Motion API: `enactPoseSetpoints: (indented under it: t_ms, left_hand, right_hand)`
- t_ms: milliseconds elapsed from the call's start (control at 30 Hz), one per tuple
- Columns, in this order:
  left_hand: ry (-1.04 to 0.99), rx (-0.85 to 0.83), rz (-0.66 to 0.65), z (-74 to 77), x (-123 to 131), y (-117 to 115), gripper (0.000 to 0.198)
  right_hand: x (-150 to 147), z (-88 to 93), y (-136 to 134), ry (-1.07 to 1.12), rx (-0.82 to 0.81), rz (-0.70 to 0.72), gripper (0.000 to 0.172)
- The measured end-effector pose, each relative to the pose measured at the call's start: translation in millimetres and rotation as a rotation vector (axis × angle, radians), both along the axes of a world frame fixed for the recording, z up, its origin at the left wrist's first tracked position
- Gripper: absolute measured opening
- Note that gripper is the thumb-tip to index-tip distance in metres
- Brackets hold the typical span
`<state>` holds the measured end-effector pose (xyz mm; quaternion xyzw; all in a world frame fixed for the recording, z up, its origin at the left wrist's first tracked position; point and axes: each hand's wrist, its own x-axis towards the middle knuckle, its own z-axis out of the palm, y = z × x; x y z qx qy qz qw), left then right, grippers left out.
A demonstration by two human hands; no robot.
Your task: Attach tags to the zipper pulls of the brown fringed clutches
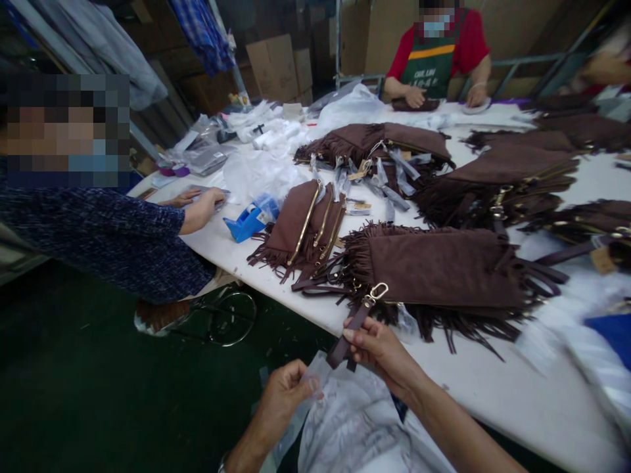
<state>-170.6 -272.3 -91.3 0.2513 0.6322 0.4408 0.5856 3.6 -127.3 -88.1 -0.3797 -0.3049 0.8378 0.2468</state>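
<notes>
We note a dark brown, flat strap (361, 318) with a shiny gold-toned clasp (373, 295), pinched in the right hand (378, 347) before a fringed bag (444, 268). We see the left hand (283, 394) gripping a translucent plastic sleeve (318, 368) at the strap's lower end.

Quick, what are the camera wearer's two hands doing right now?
Left hand: closed, pinching a clear plastic sleeve.
Right hand: closed, holding a brown strap.

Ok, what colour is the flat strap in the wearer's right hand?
The flat strap in the right hand is dark brown, seen best in the head view.
</notes>
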Motion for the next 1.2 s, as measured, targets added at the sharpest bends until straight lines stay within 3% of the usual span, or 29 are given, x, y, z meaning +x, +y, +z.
enactPoseSetpoints:
  t_ms: [200, 433, 767, 1200]
  left_hand:
    - [0.140, -0.002, -0.038, 4.8, 0.5, 1.3, 0.030]
    - [0.324, -0.039, -0.066, 15.0, 3.6, 4.0, 0.018]
    - [0.278, -0.022, -0.081, 12.5, 4.5, 1.6, 0.016]
    - [-0.019, -0.043, 0.018, 8.2, 6.8, 1.1, 0.034]
  right_hand:
    - [-2.5, 1.4, -0.8, -0.072, 0.096, -0.008, 0.042]
    - [-4.4, 7.2, -1.2, -0.043, 0.076, -0.054, 0.040]
    - [-7.1, 4.3, -2.7, -0.034, 0.090, -0.087, 0.037]
    - [-5.7, 5.1, -3.4, -0.041, 0.108, -0.077, 0.042]
